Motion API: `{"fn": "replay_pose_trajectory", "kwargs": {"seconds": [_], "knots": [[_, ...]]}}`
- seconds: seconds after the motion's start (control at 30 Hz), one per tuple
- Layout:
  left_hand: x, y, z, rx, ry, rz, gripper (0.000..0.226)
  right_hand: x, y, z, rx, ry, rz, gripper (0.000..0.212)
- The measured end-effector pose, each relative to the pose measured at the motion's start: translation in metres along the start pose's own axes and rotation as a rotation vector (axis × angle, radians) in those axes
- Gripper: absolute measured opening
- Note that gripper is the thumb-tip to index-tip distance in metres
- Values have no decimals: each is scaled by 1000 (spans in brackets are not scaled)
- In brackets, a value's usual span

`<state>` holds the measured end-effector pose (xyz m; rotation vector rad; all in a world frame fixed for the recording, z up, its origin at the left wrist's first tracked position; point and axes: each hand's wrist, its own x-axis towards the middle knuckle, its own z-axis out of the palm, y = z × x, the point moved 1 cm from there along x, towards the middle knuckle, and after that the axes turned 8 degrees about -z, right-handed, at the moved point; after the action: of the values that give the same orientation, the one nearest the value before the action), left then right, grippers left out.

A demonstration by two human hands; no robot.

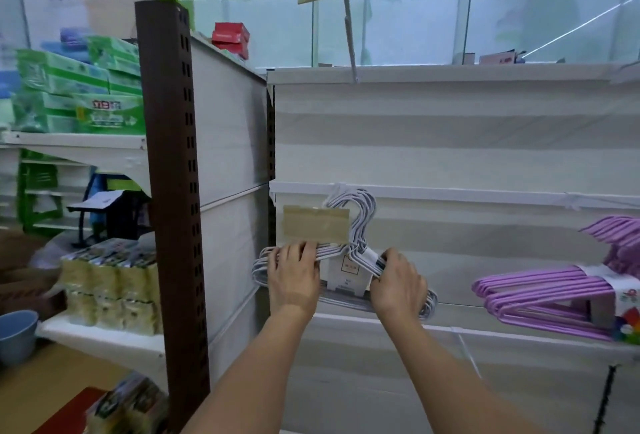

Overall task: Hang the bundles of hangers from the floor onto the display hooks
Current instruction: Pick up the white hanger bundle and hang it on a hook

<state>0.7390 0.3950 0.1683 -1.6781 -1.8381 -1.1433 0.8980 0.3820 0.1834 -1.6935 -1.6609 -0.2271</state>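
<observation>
Head view — left hand (293, 277) and right hand (398, 286) grip white hanger bundle (360, 225).

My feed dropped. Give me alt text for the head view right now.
Both hands, left hand and right hand, grip a white hanger bundle at the white display panel, its hooks up by a tan price tag. Purple hanger bundles hang at right.
</observation>
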Motion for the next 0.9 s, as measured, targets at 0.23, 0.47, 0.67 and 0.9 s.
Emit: {"fn": "replay_pose_trajectory", "kwargs": {"seconds": [0.23,0.47,0.67,0.9], "knots": [[-13,-15,8,-31,37,-32,55,-7,-5,9,-26,-6,-67,22],[-29,-27,16,-86,-9,-180,50,-12,-17,18,-119,-47,-161,22],[-28,-18,13,-90,-174,-81,55,-11,-14,20,-199,-182,-158,23],[-27,-18,9,-252,-168,-111,79,-18,9,16,-68,-348,-390,80]]}}
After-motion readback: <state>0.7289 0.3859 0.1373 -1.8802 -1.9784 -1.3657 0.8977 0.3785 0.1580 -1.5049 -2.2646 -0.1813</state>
